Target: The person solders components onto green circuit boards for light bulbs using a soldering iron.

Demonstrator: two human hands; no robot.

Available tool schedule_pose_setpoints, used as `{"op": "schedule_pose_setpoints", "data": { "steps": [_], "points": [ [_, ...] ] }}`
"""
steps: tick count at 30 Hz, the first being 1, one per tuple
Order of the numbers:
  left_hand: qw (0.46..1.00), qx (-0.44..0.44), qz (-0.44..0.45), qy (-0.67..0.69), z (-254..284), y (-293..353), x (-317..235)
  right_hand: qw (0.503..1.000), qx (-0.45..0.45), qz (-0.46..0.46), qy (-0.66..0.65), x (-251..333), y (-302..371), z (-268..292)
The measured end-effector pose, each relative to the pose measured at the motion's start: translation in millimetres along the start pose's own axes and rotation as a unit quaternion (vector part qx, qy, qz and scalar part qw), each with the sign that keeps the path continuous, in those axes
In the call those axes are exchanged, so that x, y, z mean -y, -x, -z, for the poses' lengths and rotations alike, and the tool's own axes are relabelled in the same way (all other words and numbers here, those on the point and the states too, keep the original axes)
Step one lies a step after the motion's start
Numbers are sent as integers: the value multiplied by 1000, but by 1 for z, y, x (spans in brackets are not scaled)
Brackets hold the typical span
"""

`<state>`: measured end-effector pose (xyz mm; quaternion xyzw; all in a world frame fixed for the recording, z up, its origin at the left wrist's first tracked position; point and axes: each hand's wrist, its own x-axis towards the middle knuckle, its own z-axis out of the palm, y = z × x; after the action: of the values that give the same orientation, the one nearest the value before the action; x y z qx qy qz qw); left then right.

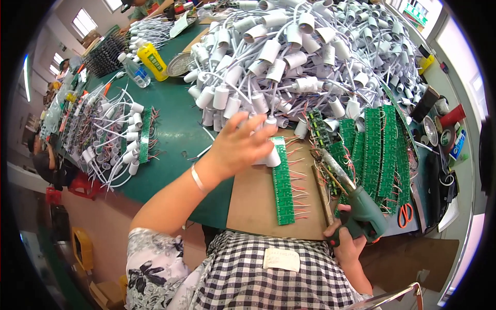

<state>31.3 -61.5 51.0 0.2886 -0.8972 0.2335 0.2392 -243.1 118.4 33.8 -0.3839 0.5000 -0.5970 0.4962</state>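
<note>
My left hand [239, 146] reaches over the near edge of a heap of white lamp holders with cables [268, 51]. Its fingers are apart; the thumb is hidden. Just below the fingers, a white lamp holder [272, 157] lies against the top left of a green circuit board strip [283, 191]. Red and white wires stick out along the strip's right side. My right hand [347, 240] is closed around the handle of a green soldering gun [366, 212], whose metal tip points up and left, away from me. The strip lies on a brown board [253, 206].
Several more green circuit strips [373, 155] lie at the right, near orange-handled scissors [405, 215]. Wired lamp holders [132, 129] are grouped on the left of the green table [175, 119]. A yellow bottle [153, 61] and a clear bottle [135, 72] stand farther back.
</note>
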Motion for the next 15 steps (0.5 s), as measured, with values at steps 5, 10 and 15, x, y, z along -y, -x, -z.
{"op": "schedule_pose_setpoints", "data": {
  "steps": [5, 10, 15],
  "points": [
    [988, -21, 89, 125, -41, 11, 12, 1000, 8, -2, 0, -2, 1, 3],
    [974, -90, 125, 165, -19, 18, 8, 1000, -24, -3, 7, -3, -7, 3],
    [773, -272, 512, 258, -18, 63, 76, 998, 33, -49, -30, -8, -8, 11]
  ]
}}
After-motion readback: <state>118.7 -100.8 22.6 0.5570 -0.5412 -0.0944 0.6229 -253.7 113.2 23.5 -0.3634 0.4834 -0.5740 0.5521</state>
